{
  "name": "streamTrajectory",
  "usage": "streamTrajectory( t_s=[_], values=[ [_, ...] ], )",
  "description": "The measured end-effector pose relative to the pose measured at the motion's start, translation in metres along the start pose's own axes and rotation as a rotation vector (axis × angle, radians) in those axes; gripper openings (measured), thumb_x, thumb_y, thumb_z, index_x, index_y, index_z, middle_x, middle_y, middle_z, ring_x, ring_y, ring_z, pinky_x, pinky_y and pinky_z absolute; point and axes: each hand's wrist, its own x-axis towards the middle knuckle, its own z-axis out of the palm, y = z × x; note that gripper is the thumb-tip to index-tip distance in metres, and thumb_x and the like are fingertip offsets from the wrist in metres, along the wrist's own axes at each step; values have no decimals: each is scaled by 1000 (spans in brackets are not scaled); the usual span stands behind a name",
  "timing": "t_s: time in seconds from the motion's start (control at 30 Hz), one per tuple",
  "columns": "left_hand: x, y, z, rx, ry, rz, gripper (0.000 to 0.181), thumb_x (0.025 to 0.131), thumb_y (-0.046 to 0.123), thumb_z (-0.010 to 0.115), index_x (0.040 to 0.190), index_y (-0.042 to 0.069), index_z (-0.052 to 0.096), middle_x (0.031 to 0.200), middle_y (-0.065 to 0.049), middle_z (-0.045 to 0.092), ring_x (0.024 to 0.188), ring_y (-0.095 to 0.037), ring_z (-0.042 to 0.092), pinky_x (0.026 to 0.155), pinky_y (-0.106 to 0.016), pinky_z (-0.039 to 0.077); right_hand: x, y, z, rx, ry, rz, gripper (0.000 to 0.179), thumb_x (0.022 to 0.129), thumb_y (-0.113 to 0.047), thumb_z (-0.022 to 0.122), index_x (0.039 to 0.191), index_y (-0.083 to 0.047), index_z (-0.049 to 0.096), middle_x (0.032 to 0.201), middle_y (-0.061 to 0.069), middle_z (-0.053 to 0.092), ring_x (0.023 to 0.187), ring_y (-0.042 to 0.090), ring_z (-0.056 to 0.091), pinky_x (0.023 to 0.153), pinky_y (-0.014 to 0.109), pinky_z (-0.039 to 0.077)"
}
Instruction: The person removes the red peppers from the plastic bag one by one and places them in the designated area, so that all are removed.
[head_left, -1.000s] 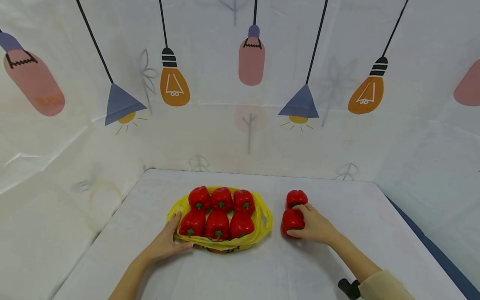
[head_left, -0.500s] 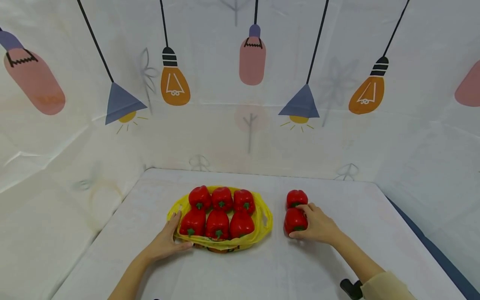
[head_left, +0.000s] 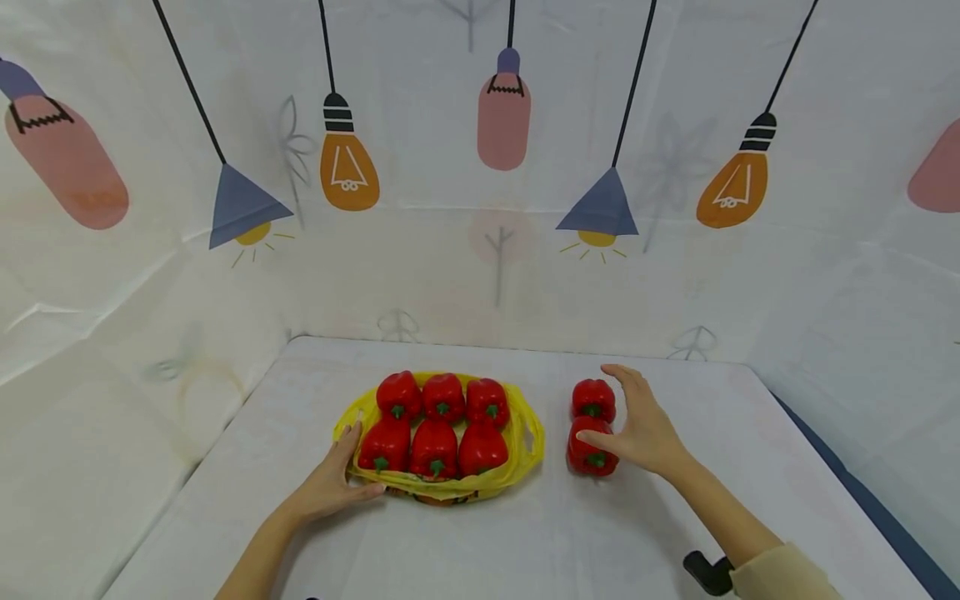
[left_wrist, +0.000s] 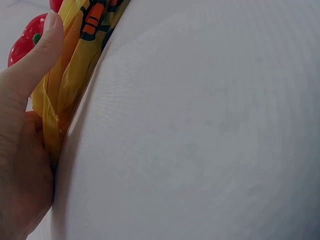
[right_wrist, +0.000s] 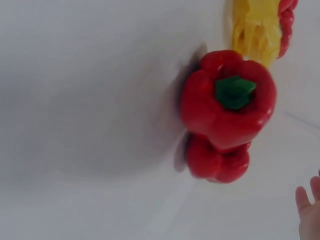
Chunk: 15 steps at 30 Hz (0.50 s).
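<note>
In the head view, a yellow plastic bag lies spread on the table, with several red bell peppers standing in two rows on it. My left hand touches its left side, the thumb along the front edge and the fingers around the side. To the right, a red bell pepper stands just in front of another bell pepper, its green stem facing me. My right hand hovers beside and over this pair, thumb and fingers spread apart, holding nothing. Its fingertips show in the right wrist view.
A white cloth covers the table. Behind it hangs a pale sheet printed with lamps and bulbs. A small black object shows by the right sleeve.
My right hand shifted the nearer loose pepper slightly right, then let go; its fingers spread and rose up and back. My left hand and the bag stayed in place.
</note>
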Motion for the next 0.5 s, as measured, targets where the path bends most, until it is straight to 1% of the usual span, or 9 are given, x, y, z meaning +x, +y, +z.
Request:
streamTrajectory(
  t_s=[0.1,0.2,0.33,0.5],
  values=[
    [0,0,0,-4,1,-2,114,77,48,75,152,-5,7,157,-26,9,144,-43,4,113,-59,10,4,-7,-3,50,58,-42,96,66,-32,89,141,-7,35,141,14,39,122,33,43,88,59,49],
    [0,0,0,-6,-5,-10,115,77,49,75,152,-5,6,157,-26,8,144,-44,4,112,-60,10,8,-15,-6,78,89,-78,93,66,-27,89,140,-5,36,138,13,42,120,33,45,89,59,48],
    [0,0,-1,-12,-13,-20,115,77,50,74,152,-4,6,157,-26,8,144,-44,3,112,-60,10,14,-28,-9,107,101,-120,89,66,-22,89,138,-4,39,137,12,45,120,31,44,89,59,48],
    [0,0,-1,-19,-22,-23,115,78,49,74,152,-3,5,158,-25,7,144,-43,2,112,-61,10,21,-45,-12,135,86,-152,87,66,-22,89,137,-6,42,136,9,47,122,28,44,91,58,47]
  ],
)
